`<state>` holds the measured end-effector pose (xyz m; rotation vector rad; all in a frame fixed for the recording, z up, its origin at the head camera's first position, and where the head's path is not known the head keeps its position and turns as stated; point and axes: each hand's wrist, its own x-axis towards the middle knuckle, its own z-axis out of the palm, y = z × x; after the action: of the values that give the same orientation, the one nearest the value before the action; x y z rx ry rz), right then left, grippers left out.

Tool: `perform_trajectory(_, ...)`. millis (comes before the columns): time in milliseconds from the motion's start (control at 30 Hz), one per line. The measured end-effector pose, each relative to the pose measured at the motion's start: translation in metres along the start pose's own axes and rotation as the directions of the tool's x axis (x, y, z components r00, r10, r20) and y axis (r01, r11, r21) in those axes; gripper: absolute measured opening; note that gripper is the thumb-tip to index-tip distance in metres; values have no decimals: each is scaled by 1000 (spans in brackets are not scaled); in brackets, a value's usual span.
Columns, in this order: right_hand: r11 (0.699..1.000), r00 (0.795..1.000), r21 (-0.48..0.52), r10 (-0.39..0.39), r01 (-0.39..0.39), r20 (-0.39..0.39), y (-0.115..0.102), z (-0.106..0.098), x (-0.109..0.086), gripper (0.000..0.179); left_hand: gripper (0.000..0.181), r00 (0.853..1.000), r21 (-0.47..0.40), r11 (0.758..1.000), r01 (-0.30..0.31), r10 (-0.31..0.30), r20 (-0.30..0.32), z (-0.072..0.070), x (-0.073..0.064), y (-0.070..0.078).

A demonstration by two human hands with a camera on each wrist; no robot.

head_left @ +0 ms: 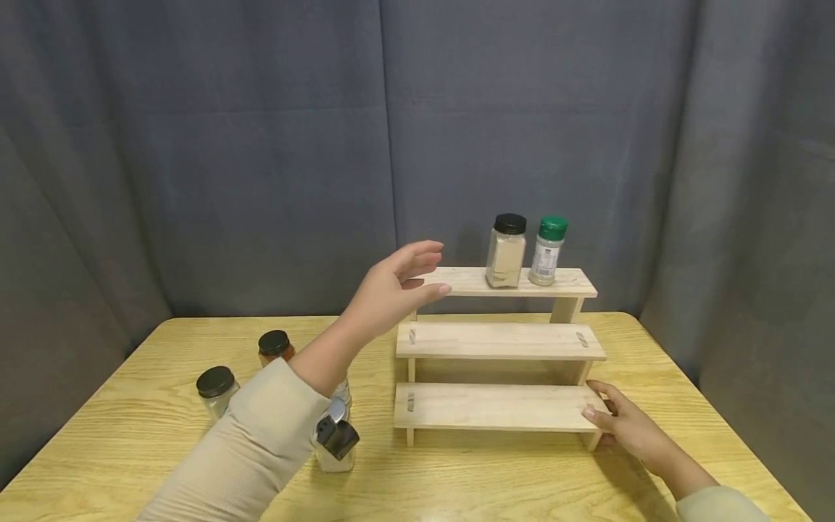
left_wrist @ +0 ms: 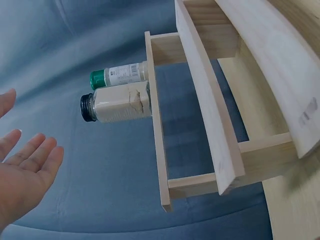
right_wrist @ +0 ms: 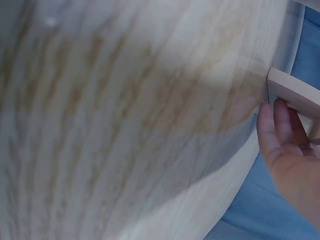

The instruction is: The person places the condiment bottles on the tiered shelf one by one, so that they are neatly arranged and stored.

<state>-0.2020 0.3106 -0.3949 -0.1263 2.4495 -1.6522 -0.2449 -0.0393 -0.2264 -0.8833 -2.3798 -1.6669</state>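
Observation:
A three-tier wooden rack (head_left: 499,341) stands on the table. On its top tier are a black-lidded jar of beige powder (head_left: 506,254) and, to its right, a green-capped spice bottle (head_left: 546,252). My left hand (head_left: 398,286) is raised by the left end of the top tier, fingers extended and holding nothing. In the left wrist view, that hand (left_wrist: 27,172) is apart from the jar. My right hand (head_left: 629,428) holds the right end of the bottom tier, thumb on top. The right wrist view shows the fingers (right_wrist: 282,130) against the board's end.
Left of the rack stand a black-lidded jar (head_left: 215,391) and another with reddish contents (head_left: 274,346), both partly behind my left sleeve. A pale container (head_left: 335,460) shows below the wrist camera. Grey curtains (head_left: 261,159) surround the wooden table (head_left: 496,486).

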Motion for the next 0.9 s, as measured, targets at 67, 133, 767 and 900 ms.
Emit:
perform_trajectory(67,1000,1000,0,-1,1,-1,0,0,1,63,50,1000,-8,1000,-1,1,-3,-3,-5,-2)
perform_trajectory(133,1000,1000,-5,-5,5,0,-1,1,2,63,50,1000,-15,1000,-2,2,-6,-6,-10,-3)
perform_trajectory(767,998,1000,-64,26,-27,-11,0,1,-1,66,51,999,4,999,49,-49,-20,-17,-56,-18)
perform_trajectory(900,998,1000,-61,19,-20,-18,1,0,0,66,51,997,7,998,68,-68,-21,-20,-68,-22)
